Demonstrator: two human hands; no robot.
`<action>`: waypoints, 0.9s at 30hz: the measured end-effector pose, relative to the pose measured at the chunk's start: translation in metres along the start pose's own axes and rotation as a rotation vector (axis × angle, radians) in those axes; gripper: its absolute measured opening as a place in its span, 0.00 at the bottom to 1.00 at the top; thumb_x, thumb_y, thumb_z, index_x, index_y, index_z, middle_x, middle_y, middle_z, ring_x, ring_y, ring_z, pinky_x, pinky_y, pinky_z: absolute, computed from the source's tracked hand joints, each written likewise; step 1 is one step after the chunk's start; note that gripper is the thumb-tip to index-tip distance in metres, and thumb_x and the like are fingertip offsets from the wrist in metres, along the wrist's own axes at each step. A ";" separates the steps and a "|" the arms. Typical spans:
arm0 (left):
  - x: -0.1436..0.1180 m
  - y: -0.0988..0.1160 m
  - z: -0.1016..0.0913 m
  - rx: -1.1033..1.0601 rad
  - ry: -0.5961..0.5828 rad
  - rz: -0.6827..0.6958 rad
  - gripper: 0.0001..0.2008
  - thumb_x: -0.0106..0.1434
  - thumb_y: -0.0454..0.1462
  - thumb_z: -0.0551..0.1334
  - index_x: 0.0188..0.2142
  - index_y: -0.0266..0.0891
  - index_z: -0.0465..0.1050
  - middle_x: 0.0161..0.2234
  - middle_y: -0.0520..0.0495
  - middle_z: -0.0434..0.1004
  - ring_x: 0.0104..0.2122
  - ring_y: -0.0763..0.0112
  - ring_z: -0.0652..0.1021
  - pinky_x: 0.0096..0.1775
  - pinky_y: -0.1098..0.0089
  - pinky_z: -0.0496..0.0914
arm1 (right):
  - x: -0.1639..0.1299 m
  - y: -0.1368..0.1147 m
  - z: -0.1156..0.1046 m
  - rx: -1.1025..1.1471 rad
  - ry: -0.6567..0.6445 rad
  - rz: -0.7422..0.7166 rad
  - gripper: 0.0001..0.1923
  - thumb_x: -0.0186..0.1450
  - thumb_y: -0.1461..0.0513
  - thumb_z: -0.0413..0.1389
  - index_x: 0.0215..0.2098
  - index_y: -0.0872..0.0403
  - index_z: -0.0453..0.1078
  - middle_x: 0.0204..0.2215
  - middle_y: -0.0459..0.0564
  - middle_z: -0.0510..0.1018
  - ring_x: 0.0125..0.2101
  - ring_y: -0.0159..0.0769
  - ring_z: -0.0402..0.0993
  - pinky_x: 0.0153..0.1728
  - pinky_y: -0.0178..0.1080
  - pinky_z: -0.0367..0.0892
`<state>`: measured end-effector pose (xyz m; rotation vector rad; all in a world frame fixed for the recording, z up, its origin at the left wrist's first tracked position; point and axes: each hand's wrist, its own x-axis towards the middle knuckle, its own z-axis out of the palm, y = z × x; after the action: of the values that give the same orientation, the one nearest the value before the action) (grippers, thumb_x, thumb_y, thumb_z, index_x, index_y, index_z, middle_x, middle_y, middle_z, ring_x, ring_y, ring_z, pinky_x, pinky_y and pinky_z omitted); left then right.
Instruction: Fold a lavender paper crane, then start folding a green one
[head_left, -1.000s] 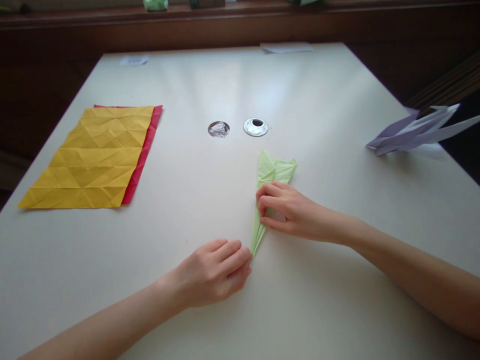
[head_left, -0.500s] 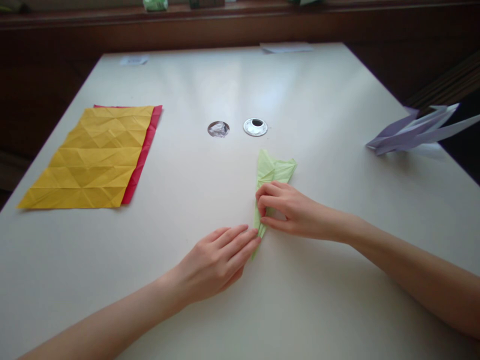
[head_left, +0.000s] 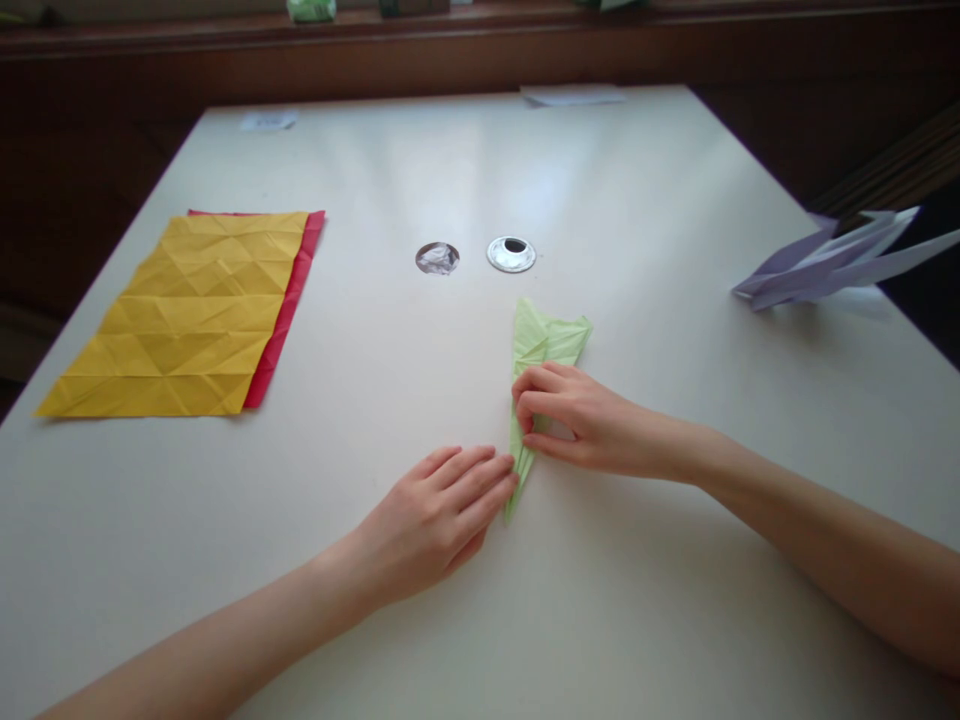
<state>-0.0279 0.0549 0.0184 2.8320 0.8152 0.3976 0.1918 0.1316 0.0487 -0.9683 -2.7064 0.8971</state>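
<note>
A folded piece of light green origami paper (head_left: 531, 330) lies on the white table, wide at its far end and narrowing to a point toward me. My right hand (head_left: 559, 415) presses on its middle with curled fingers, thumb and fingertips closed on the paper; the part beneath them is hidden. To the left of the narrow end, my left hand (head_left: 450, 512) lies with its fingers stretched out and close together. Its fingertips touch the left edge of the green paper near the tip.
Creased yellow paper (head_left: 187, 315) lies over red paper (head_left: 289, 310) on the left. A purple and white folded paper model (head_left: 810, 265) stands at the right edge. Two round holes, one with a metal ring (head_left: 511, 255), sit mid-table. Paper scraps (head_left: 574, 95) lie along the far edge.
My left hand has shifted very slightly left, and more of the green paper's narrow tip shows. My right hand stays almost in place on the paper.
</note>
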 end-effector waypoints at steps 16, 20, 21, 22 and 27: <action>0.003 0.002 -0.003 -0.038 -0.149 -0.022 0.20 0.65 0.34 0.47 0.57 0.35 0.57 0.60 0.49 0.55 0.60 0.65 0.56 0.58 0.59 0.53 | 0.001 0.011 -0.008 0.099 -0.067 -0.003 0.03 0.62 0.63 0.51 0.30 0.54 0.65 0.36 0.49 0.66 0.38 0.34 0.62 0.40 0.38 0.60; 0.002 0.003 -0.003 -0.041 -0.148 -0.028 0.19 0.66 0.34 0.46 0.56 0.36 0.58 0.60 0.50 0.55 0.60 0.65 0.55 0.58 0.58 0.51 | -0.001 0.017 -0.015 0.127 -0.069 0.030 0.05 0.63 0.62 0.49 0.30 0.54 0.64 0.36 0.49 0.66 0.38 0.34 0.63 0.39 0.37 0.60; 0.003 0.003 -0.003 -0.040 -0.146 -0.029 0.19 0.66 0.34 0.45 0.55 0.36 0.59 0.60 0.50 0.55 0.60 0.65 0.55 0.58 0.58 0.51 | -0.001 0.018 -0.016 0.135 -0.071 0.036 0.06 0.63 0.61 0.49 0.30 0.54 0.63 0.36 0.49 0.66 0.37 0.34 0.63 0.39 0.37 0.60; 0.003 0.003 -0.003 -0.038 -0.144 -0.029 0.19 0.66 0.34 0.45 0.55 0.36 0.59 0.60 0.50 0.55 0.60 0.65 0.55 0.58 0.58 0.51 | -0.001 0.018 -0.017 0.145 -0.074 0.042 0.06 0.64 0.60 0.49 0.30 0.54 0.63 0.36 0.49 0.66 0.37 0.34 0.63 0.39 0.37 0.61; 0.003 0.004 -0.003 -0.036 -0.127 -0.029 0.18 0.65 0.33 0.46 0.54 0.36 0.60 0.60 0.49 0.56 0.60 0.64 0.56 0.58 0.58 0.52 | 0.001 0.018 -0.016 0.137 -0.042 0.060 0.08 0.63 0.59 0.49 0.29 0.54 0.62 0.36 0.50 0.66 0.36 0.34 0.64 0.37 0.37 0.61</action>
<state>-0.0242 0.0537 0.0225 2.7758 0.8136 0.2238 0.2059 0.1508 0.0511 -1.0179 -2.6214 1.1100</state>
